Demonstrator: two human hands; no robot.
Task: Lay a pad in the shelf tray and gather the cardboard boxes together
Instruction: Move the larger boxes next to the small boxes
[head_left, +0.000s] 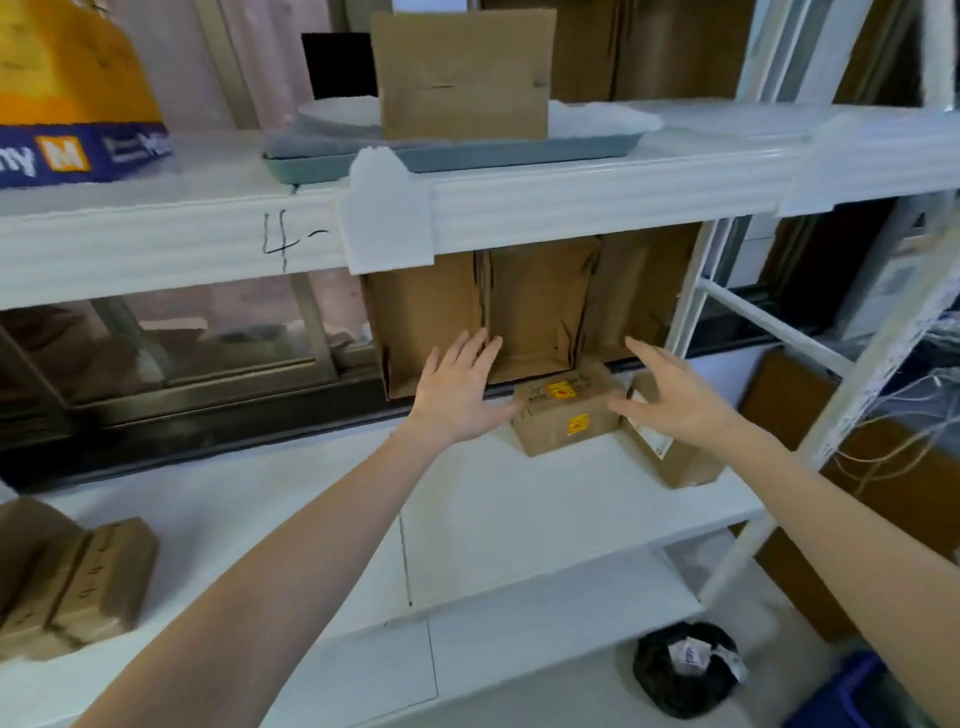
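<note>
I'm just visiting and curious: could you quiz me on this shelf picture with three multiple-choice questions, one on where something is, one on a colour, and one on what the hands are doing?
1. Where is the tray?
A. on the upper shelf
B. on the floor
C. on the lower shelf

2. What colour are the stickers on the small box between the hands?
A. green
B. yellow with red
C. blue

3. What are the left hand and right hand doing?
A. both are fists
B. both open, fingers spread
C. both grip a box

Answers: 1 A, it sits above the shelf edge marked "4-". 2 B, both stickers show it. 3 B, straight fingers, nothing gripped.
</note>
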